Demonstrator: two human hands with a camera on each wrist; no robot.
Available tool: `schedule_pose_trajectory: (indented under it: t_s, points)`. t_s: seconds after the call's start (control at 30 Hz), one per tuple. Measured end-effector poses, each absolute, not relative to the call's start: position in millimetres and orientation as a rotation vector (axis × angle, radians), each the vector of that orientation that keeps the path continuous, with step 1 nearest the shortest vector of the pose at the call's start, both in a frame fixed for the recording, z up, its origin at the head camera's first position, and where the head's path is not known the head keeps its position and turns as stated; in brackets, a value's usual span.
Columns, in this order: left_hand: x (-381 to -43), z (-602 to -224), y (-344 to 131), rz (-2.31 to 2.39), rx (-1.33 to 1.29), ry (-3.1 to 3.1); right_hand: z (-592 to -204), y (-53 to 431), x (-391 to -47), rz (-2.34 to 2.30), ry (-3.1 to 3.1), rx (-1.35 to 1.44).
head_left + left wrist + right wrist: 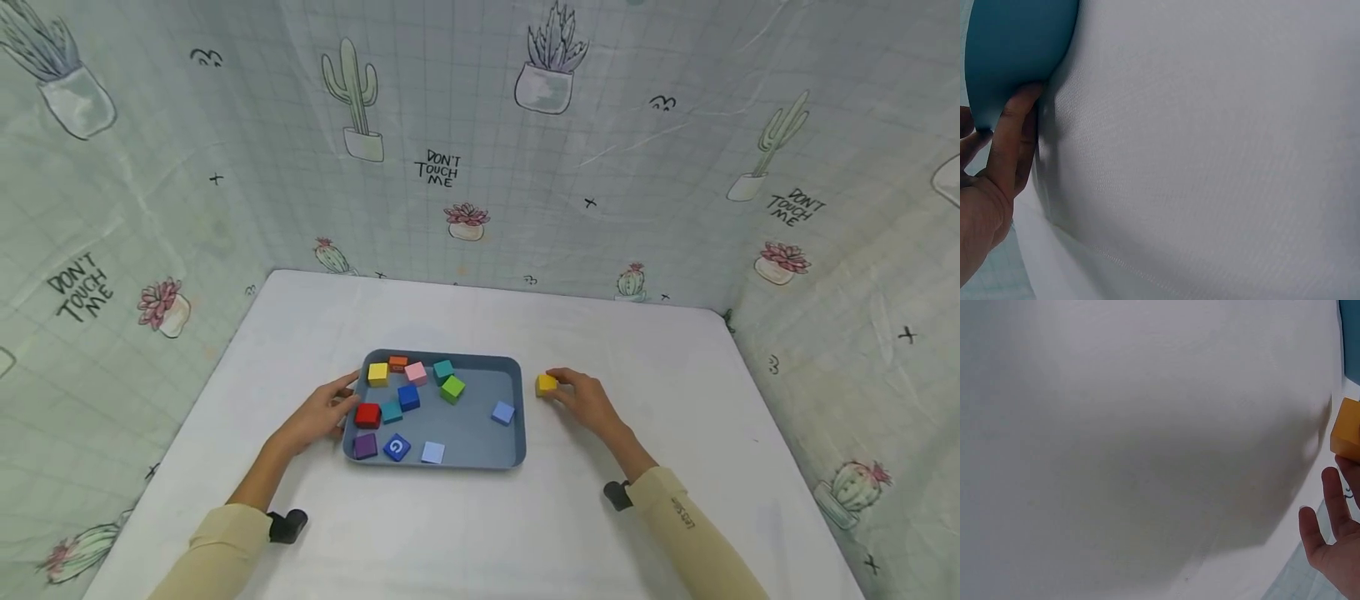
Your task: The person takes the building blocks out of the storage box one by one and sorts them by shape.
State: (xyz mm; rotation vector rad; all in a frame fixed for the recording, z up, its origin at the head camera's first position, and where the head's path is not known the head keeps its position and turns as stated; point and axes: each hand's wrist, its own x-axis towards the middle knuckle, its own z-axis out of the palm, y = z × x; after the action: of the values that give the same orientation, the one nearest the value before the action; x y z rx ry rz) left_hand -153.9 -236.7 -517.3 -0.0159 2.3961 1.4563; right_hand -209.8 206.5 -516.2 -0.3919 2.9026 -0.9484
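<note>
Yellow cube [543, 387]: just right of the tray [472, 443].
Right hand [588, 404]: I see it pinching the yellow cube.
Left hand [313, 417]: I see it gripping the tray's left wall.

Left hand [990, 203] at left edge of view, palm partly cut off by frame. One long finger [1007, 147] nearly straight, tip touching blue-teal tray [1019, 47] near its lower end. Second finger just behind it; more fingertips at far left, partly out of frame. White table [1204, 137] fills most of view, fine weave visible, soft shadow beside tray. Pale gridded cloth [1000, 275] at lower left.
</note>
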Motion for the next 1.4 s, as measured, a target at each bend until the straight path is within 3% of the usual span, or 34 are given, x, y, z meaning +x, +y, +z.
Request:
schedule_pose_trajectory:
  t_s: [1.4]
  points:
    - [-151.5,-517.7,-239.6,1.518,-0.032,2.366,-513.6,206.8,-212.9,-1.09,2.863,-0.328]
